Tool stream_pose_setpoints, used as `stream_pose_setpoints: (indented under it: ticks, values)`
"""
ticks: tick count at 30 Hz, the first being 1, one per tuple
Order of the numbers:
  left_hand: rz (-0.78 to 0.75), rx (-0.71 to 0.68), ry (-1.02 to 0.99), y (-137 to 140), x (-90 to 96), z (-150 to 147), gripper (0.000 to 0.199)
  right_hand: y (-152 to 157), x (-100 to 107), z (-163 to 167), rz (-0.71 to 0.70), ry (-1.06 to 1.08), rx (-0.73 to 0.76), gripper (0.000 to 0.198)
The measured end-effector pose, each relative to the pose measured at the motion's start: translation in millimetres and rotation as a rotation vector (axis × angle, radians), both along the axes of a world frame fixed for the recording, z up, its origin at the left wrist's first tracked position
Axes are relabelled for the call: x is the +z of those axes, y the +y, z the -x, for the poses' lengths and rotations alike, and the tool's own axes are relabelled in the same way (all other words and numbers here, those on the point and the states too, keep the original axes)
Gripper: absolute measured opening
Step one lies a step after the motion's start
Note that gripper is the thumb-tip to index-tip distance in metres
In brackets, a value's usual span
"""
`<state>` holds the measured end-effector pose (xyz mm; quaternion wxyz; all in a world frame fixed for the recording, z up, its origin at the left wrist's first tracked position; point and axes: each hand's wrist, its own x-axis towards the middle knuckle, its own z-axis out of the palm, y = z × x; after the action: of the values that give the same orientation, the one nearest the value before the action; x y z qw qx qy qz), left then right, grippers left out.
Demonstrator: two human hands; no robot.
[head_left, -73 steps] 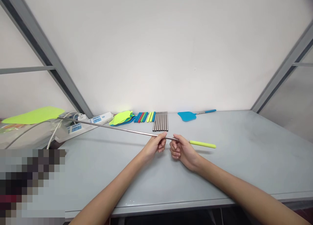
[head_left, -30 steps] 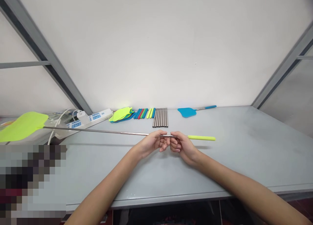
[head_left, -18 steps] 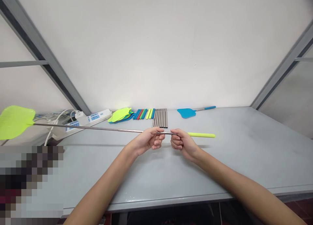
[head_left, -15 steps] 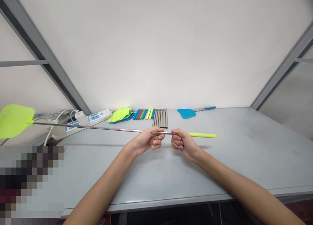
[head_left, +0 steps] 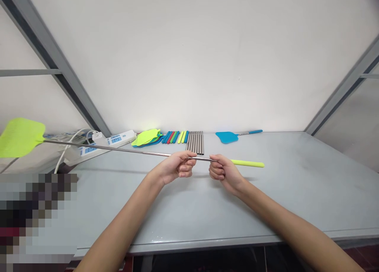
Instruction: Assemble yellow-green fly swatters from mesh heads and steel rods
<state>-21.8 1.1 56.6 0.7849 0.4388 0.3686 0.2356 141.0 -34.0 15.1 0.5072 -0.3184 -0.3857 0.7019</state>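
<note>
A long telescopic fly swatter (head_left: 118, 149) stretches across the view above the table. Its yellow-green paddle is at the far left and its yellow-green grip pokes out to the right. My left hand (head_left: 177, 167) is closed around the metal rod near the middle. Closer to the grip, my right hand (head_left: 223, 171) pinches the same rod, its other fingers curled. A short stretch of bare rod shows between the two hands. Part of the rod is hidden behind my fingers.
Along the wall on the grey table (head_left: 296, 185) lie stacked swatter paddles (head_left: 146, 137), coloured grips (head_left: 174, 137), a row of metal rods (head_left: 195, 142) and a blue fly swatter (head_left: 227, 137). A power strip (head_left: 118, 138) with white cables is at the left.
My hands have moved slightly apart along the rod. The swatter's paddle end has risen a little, so the rod slopes more. The items by the wall stay in place.
</note>
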Motion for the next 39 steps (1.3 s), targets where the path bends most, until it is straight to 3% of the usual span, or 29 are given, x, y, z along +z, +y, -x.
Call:
stream_pose_setpoints:
  ticks: [20, 39]
  values:
    - [-0.027, 0.036, 0.059, 11.5, 2.1, 29.1, 0.03, 1.6, 2.6, -13.7, -0.019, -0.028, -0.045, 0.037]
    - [-0.069, 0.062, 0.08, 12.0, 0.1, 27.7, 0.032, 4.3, 2.2, -15.1, 0.016, -0.012, -0.115, 0.038]
